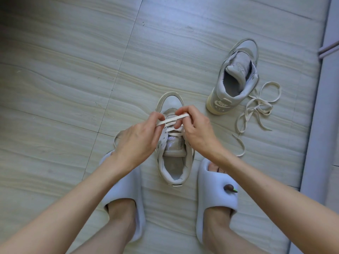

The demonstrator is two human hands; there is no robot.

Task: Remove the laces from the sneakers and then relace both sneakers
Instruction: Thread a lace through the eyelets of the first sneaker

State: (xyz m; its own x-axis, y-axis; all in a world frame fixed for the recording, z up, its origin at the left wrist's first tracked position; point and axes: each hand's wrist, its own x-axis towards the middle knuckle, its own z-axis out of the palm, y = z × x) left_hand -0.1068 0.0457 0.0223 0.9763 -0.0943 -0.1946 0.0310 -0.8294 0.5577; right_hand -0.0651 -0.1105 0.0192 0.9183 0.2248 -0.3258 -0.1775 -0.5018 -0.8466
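In the head view, the far sneaker (236, 74) on the right has no lace, and its loose lace (256, 109) lies on the floor (64, 79) just beside it. The near sneaker (174, 142), between the slippers (214, 195), seems only partly laced. The left hand (137, 142) and right hand (196, 125) both pinch its lace (173, 120), stretched between their curled fingers

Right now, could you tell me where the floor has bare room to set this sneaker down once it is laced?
Bare floor lies left of the near sneaker and beyond its toe. It is crowded on the right, where the far sneaker and loose lace lie, and between the slippers.
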